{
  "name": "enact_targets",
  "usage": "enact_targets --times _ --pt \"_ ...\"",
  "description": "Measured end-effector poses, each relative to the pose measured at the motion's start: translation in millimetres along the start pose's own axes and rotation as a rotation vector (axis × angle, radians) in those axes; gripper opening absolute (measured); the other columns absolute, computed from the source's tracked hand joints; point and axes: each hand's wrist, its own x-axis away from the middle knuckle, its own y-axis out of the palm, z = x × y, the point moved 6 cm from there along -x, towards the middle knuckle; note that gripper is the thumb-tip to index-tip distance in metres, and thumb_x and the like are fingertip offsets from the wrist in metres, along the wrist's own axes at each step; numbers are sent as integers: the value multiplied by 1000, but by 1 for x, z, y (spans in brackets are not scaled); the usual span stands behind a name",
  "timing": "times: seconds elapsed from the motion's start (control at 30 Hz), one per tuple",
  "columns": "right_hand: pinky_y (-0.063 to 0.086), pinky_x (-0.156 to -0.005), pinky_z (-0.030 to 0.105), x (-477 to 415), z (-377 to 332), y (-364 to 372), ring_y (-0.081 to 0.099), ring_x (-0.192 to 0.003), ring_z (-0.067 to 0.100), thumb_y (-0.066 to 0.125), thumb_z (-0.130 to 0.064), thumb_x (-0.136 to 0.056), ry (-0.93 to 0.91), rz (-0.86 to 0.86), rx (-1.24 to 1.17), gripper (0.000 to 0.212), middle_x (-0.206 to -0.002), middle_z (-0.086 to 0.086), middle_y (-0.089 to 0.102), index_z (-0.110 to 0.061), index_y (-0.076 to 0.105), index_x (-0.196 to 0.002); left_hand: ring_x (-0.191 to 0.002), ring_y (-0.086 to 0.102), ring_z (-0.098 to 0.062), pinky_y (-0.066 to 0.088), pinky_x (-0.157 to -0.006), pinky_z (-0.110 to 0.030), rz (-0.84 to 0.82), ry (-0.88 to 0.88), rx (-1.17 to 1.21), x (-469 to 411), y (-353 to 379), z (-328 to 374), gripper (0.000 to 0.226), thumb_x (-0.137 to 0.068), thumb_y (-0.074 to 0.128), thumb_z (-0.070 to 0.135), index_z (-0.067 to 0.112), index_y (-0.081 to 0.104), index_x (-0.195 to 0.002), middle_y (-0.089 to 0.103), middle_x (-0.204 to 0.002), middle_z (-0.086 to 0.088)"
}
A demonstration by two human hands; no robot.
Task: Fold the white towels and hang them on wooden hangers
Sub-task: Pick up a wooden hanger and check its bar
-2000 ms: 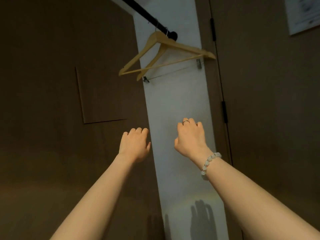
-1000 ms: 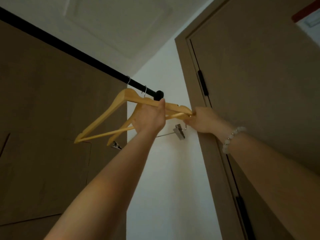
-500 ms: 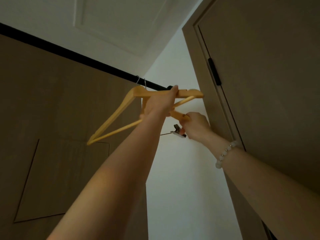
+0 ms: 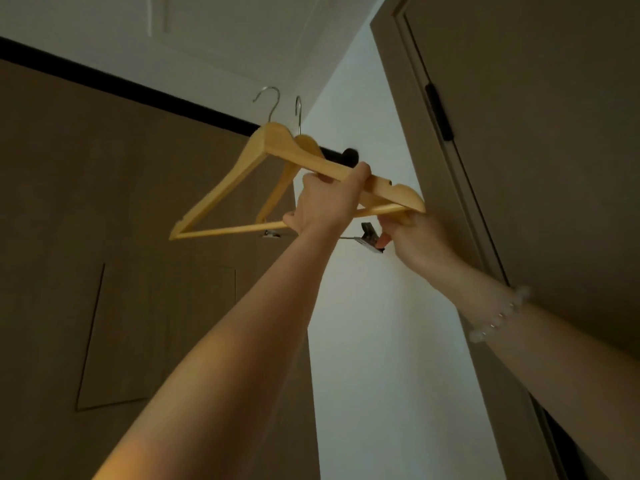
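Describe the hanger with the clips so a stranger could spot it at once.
Follow the black rail to its end by the white wall. There, half hidden behind the front hanger, is the rear hanger, both wooden. Only it carries metal clips underneath, one beside the right hand.

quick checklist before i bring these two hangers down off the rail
1. Left hand grips front hanger: ok
2. Right hand holds rear hanger's right end, near its metal clip: ok
3. Both hooks clear of the black rail: ok, they appear above it
4. Hangers untangled from each other: cannot tell, they overlap
5. White towel ready: cannot tell, none in view
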Motion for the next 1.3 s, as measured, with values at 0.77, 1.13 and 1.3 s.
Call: enact_targets --times 0.77,1.13,1.3 --pt "55 -60 27 334 51 219 64 -67 20 42 -14 -93 482 -1227 -807 29 -78 20 66 -10 71 -96 -101 57 -15 48 -87 -26 221 -803 -71 294 -253 -219 67 -75 74 35 5 38 -123 54 -113 -7" --pt "42 -66 26 488 -155 342 55 -80 15 60 -48 -63 -311 -1796 -92 35 -93 -1 61 -22 61 -86 -91 61 -10 55 -77 -26 676 -941 -487 437 -461 -169 49 -84 71 23 9 33 -110 55 -102 -7" --pt "38 -70 29 579 -276 362 60 -100 22 55 -33 -87 -512 -1473 -142 14 -105 -1 63 -24 53 -98 -72 67 -13 47 -54 -17 875 -955 -725 493 -584 -116 83 -62 79 46 -19 50 -105 69 -85 -14"
